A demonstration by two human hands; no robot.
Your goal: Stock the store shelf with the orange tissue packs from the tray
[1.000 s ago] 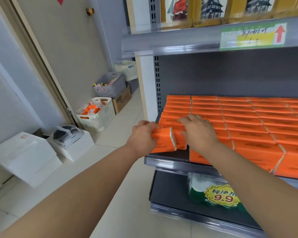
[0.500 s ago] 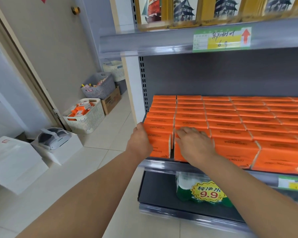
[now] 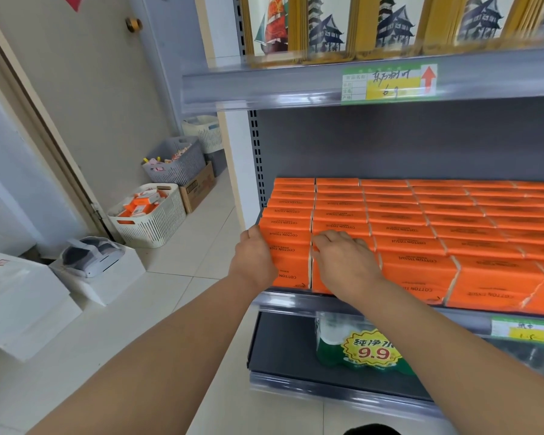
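Note:
Rows of orange tissue packs (image 3: 421, 233) fill the middle shelf (image 3: 283, 301). My left hand (image 3: 253, 260) grips the left side of the front-left orange tissue pack (image 3: 291, 263), which stands upright at the shelf's front edge, in line with its column. My right hand (image 3: 346, 262) rests on top of the neighbouring front pack, fingertips at the gap between the two columns. The white slatted tray (image 3: 151, 230) with more orange packs (image 3: 139, 208) sits on the floor to the left, by the wall.
A grey basket (image 3: 176, 171), a cardboard box (image 3: 198, 189) and another white basket (image 3: 206, 133) line the wall behind the tray. White boxes (image 3: 19, 296) lie on the floor at left. Green bottled water (image 3: 355, 350) sits on the lower shelf, picture boxes (image 3: 327, 26) on the upper.
My left hand has pushed the pack from in front of the shelf into the front of the left column. My right hand slid down to the gap beside it. The view shifted closer.

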